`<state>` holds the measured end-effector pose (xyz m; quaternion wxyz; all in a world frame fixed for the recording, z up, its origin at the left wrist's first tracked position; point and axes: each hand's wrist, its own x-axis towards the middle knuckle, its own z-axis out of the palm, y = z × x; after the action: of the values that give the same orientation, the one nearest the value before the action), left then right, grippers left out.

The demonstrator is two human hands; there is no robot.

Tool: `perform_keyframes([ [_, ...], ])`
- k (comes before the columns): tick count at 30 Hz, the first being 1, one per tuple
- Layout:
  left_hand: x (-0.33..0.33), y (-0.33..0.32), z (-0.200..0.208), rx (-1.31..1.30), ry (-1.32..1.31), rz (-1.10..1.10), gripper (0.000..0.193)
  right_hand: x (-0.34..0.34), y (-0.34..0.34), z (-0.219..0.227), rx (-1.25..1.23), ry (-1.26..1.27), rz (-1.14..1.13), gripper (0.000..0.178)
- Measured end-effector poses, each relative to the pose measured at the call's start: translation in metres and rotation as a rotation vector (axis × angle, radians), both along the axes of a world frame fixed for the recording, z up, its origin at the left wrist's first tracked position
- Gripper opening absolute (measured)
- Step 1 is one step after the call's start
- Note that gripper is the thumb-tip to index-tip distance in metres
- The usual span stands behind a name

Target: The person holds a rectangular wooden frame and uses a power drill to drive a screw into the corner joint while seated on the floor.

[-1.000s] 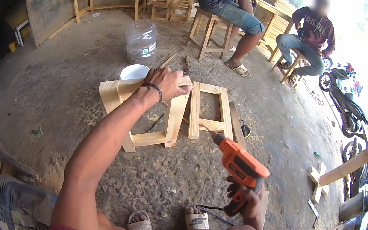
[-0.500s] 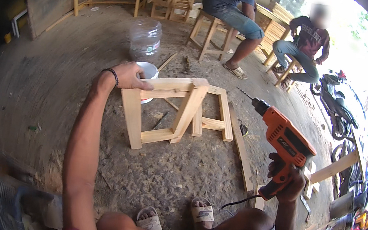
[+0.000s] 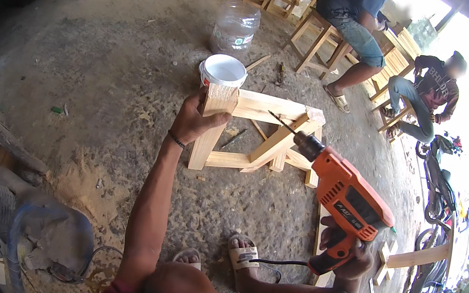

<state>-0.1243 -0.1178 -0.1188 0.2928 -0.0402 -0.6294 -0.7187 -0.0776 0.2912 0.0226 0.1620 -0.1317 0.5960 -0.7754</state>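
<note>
My left hand (image 3: 198, 117) grips the near left leg of a pale wooden frame (image 3: 215, 121), thumb across its face and fingers behind it. The frame stands on the floor, with rails at top and bottom and a slanted leg on its right. In my right hand (image 3: 348, 251) is an orange corded power drill (image 3: 347, 194), held by its handle. Its long bit points up and left, in front of the frame's upper right corner in this view; whether it touches cannot be made out. A second wooden frame (image 3: 298, 159) stands partly hidden behind the first.
Behind the frame stand a white bucket (image 3: 224, 69) and a clear plastic jug (image 3: 235, 28). Two people sit on stools at the back right, near a motorcycle (image 3: 437, 173). A dusty machine with a hose (image 3: 18, 236) is at the lower left. Wood pieces (image 3: 416, 256) lie right.
My left hand has shifted from the frame's top corner down onto its left leg. The drill has moved left, nearer the frame. The whole view has swung left and down.
</note>
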Motion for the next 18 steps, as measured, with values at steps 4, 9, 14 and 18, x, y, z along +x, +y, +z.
perform_keyframes([
  [4, -0.008, -0.003, 0.005, -0.025, 0.002, 0.031, 0.046, -0.006, -0.012, -0.007, 0.073, 0.074, -0.001, 0.091],
  [9, -0.023, 0.022, -0.002, 0.027, -0.020, 0.217, 0.042, -0.016, -0.004, -0.009, 0.195, 0.172, 0.064, 0.087],
  [14, -0.008, 0.005, -0.020, 0.084, -0.014, 0.416, 0.040, -0.013, -0.016, -0.011, 0.108, 0.118, 0.170, 0.078],
  [18, -0.011, 0.011, -0.012, -0.036, 0.008, 0.390, 0.037, -0.010, -0.005, -0.010, 0.200, 0.059, 0.225, 0.076],
])
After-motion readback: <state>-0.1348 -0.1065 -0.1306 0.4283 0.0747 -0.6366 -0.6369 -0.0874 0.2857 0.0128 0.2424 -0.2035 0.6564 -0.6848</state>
